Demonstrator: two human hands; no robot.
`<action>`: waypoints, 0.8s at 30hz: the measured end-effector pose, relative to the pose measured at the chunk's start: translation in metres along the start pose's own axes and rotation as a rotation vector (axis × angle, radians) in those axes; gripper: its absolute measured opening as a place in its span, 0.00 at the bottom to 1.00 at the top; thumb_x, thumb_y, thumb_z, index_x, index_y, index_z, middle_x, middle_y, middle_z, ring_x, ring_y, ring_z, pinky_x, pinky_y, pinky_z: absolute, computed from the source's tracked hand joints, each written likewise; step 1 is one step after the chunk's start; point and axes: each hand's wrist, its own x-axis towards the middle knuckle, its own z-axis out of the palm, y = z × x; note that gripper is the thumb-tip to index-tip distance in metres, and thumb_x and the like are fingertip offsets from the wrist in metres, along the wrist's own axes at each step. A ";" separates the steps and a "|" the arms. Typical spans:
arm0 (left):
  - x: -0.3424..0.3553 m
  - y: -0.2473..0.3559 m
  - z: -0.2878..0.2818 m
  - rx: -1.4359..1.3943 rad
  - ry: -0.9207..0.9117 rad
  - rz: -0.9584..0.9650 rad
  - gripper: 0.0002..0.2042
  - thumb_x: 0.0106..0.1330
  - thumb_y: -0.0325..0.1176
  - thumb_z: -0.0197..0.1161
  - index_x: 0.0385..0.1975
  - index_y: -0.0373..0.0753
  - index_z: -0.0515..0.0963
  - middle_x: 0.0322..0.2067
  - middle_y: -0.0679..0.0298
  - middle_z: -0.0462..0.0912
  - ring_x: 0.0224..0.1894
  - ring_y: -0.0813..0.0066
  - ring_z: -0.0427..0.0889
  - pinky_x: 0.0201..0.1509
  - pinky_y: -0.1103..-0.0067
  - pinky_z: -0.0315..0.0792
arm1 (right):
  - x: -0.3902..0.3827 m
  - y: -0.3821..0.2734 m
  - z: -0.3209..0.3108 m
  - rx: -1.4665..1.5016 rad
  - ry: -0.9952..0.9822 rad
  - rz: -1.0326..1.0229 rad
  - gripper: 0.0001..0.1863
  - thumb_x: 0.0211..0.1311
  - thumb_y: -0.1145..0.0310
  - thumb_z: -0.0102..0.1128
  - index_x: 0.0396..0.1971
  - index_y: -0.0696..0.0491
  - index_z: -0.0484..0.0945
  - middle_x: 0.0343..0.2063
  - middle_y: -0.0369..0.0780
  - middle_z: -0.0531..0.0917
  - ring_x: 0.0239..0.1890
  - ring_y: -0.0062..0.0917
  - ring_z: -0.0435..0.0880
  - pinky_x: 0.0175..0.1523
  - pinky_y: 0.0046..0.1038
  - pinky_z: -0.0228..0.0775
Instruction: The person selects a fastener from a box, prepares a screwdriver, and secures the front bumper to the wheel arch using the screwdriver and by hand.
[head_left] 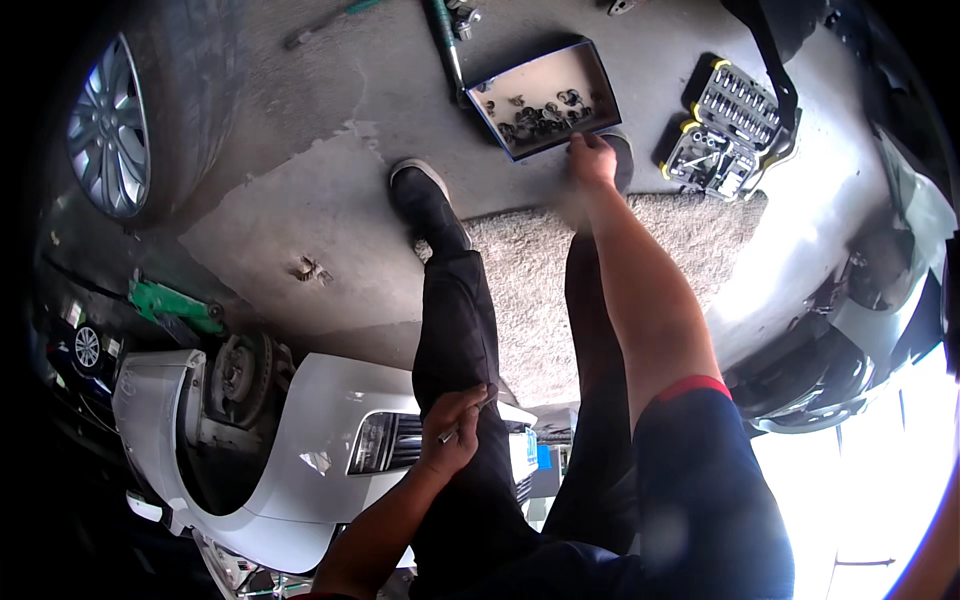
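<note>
My right hand is closed on the near edge of a shallow box, which has dark, small clip-like parts scattered inside and sits over my right shoe. My left hand is closed around a small metal tool, only partly visible, beside my left trouser leg. An open socket set in a dark case with yellow latches lies right of the box. A green-handled tool lies above the box, near a few small metal pieces.
I stand by a beige mat on concrete. A white car with a bare brake disc is at lower left, near a green floor jack. A loose wheel is at upper left; dark car bodywork is at right.
</note>
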 end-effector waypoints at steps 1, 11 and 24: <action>0.000 0.001 -0.001 0.009 0.004 0.004 0.12 0.73 0.32 0.51 0.45 0.36 0.81 0.44 0.56 0.85 0.46 0.58 0.83 0.53 0.70 0.75 | -0.004 0.003 0.003 0.060 -0.073 0.040 0.16 0.65 0.64 0.59 0.44 0.60 0.83 0.32 0.40 0.87 0.32 0.23 0.84 0.41 0.26 0.75; 0.003 -0.001 0.001 -0.026 0.017 0.016 0.11 0.71 0.32 0.54 0.44 0.36 0.82 0.42 0.57 0.86 0.45 0.58 0.84 0.51 0.70 0.77 | -0.029 0.033 0.062 -0.262 -0.374 -0.002 0.47 0.57 0.58 0.58 0.75 0.50 0.47 0.52 0.53 0.82 0.59 0.43 0.79 0.63 0.32 0.69; 0.002 -0.001 0.003 0.004 0.014 0.013 0.11 0.72 0.33 0.53 0.44 0.37 0.82 0.42 0.57 0.86 0.45 0.58 0.84 0.51 0.70 0.77 | -0.044 0.015 0.041 -0.397 -0.393 -0.061 0.30 0.58 0.62 0.53 0.63 0.50 0.71 0.52 0.52 0.81 0.57 0.44 0.78 0.63 0.36 0.69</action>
